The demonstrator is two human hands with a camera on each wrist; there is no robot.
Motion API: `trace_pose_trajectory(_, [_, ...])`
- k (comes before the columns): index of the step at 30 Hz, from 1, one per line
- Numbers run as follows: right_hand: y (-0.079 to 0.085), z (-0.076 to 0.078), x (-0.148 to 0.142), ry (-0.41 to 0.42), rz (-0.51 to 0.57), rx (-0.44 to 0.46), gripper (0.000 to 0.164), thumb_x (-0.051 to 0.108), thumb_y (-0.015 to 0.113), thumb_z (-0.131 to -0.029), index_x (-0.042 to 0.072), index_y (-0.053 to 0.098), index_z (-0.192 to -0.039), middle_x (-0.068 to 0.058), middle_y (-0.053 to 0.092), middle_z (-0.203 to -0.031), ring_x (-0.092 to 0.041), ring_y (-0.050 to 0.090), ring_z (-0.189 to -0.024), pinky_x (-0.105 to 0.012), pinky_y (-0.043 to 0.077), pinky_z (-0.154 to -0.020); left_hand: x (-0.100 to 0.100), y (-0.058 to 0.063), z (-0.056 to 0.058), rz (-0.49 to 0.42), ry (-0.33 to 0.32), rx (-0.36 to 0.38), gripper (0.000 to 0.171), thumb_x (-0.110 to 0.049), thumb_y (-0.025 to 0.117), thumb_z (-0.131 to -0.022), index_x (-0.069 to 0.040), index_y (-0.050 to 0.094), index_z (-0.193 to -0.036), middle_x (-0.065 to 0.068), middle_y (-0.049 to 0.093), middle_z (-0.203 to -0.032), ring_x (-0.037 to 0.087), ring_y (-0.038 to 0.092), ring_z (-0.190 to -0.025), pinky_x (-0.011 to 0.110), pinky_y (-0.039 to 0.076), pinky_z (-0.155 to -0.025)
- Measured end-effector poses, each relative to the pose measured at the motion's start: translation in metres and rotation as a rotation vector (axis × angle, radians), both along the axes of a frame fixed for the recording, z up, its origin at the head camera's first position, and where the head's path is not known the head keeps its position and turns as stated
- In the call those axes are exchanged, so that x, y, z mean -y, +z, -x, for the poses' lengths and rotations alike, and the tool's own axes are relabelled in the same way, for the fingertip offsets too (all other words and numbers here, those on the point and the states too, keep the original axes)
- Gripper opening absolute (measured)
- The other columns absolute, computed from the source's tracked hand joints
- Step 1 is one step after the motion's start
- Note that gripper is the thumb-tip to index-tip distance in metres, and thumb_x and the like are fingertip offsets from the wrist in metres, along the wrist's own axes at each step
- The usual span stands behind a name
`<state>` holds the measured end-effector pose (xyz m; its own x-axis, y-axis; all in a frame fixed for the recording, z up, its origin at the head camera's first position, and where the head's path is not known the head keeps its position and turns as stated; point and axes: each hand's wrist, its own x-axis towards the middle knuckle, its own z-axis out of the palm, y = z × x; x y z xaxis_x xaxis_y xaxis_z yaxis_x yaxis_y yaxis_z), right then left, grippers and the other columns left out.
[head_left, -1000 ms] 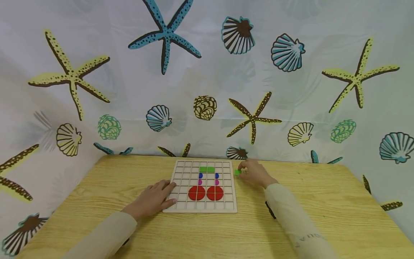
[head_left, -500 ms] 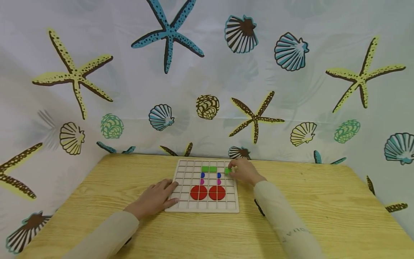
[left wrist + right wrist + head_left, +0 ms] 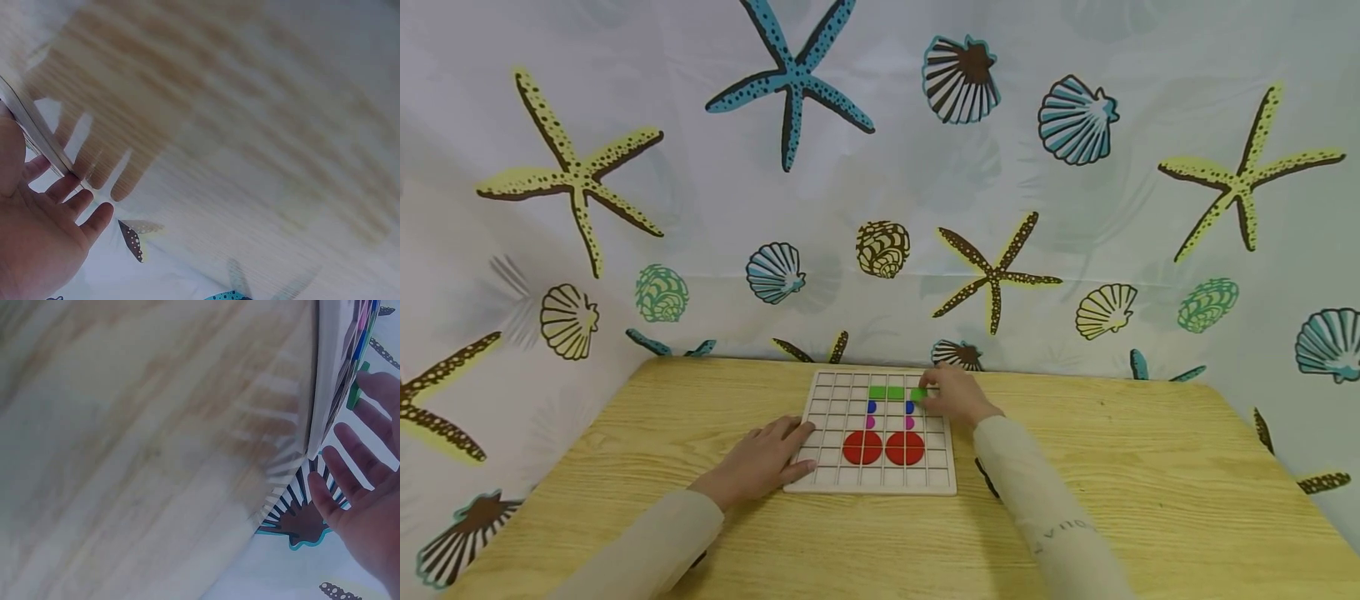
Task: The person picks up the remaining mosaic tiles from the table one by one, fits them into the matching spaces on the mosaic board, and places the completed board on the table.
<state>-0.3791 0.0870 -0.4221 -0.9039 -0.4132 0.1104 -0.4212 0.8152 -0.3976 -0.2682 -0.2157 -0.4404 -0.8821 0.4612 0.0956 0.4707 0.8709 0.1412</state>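
A white gridded board [image 3: 835, 482] lies on the table. On it are two green square tiles [image 3: 886, 392] side by side, blue half-round pieces [image 3: 872, 407], magenta half-round pieces [image 3: 870, 422] and two red circles [image 3: 862, 447], each made up of smaller pieces. My left hand [image 3: 760, 461] rests at the board's left edge, thumb and fingertips touching it; in the left wrist view its fingers look loosely extended. Near the board's upper right my right hand [image 3: 953, 395] pinches another green square tile [image 3: 918, 393], just right of the green pair. That tile also shows in the right wrist view [image 3: 355, 387].
The wooden table [image 3: 1112, 467] extends on both sides of the board. A white cloth [image 3: 820, 192] printed with starfish and shells hangs behind and at the sides. The board lies close to the table's back edge.
My right hand has carried the green square tile leftward, from beside the board to over its top right cells. The left hand stays at the board's edge. The head view has shifted slightly.
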Motion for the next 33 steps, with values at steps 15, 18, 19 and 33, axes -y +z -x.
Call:
trace_pose_trajectory(15, [-0.004, 0.005, 0.009, -0.039, -0.023, 0.018, 0.019, 0.023, 0.064, -0.086, 0.014, 0.065, -0.103, -0.008, 0.056, -0.107, -0.026, 0.052, -0.103, -0.042, 0.045, -0.084, 0.001, -0.001, -0.002, -0.018, -0.013, -0.015, 0.057, -0.042, 0.049, -0.093, -0.005, 0.04, -0.136, 0.019, 0.042, -0.134, 0.037, 0.043, -0.123, 0.058, 0.036, -0.094])
trace_pose_trajectory(18, [-0.003, 0.006, 0.011, -0.043, -0.031, 0.018, 0.019, 0.023, 0.064, -0.086, 0.015, 0.065, -0.104, -0.008, 0.055, -0.107, -0.026, 0.051, -0.102, -0.041, 0.045, -0.083, 0.001, -0.001, -0.002, -0.016, -0.013, -0.014, 0.057, -0.041, 0.049, -0.093, -0.005, 0.04, -0.136, 0.019, 0.041, -0.135, 0.036, 0.043, -0.123, 0.058, 0.036, -0.094])
trace_pose_trajectory(19, [-0.003, 0.006, 0.011, -0.043, -0.035, 0.016, 0.019, 0.023, 0.064, -0.086, 0.015, 0.065, -0.104, -0.009, 0.056, -0.107, -0.026, 0.051, -0.102, -0.041, 0.045, -0.083, 0.001, -0.001, -0.002, -0.014, -0.012, -0.013, 0.057, -0.042, 0.048, -0.093, -0.005, 0.04, -0.136, 0.019, 0.041, -0.135, 0.036, 0.043, -0.123, 0.058, 0.036, -0.094])
trace_pose_trajectory(33, [-0.005, 0.007, 0.013, -0.039, -0.09, -0.003, 0.022, 0.026, 0.063, -0.087, 0.016, 0.065, -0.107, -0.008, 0.054, -0.1, -0.025, 0.05, -0.095, -0.042, 0.044, -0.079, 0.001, -0.001, -0.001, -0.005, -0.013, -0.008, 0.057, -0.042, 0.048, -0.093, -0.005, 0.04, -0.137, 0.019, 0.041, -0.135, 0.036, 0.043, -0.123, 0.058, 0.036, -0.094])
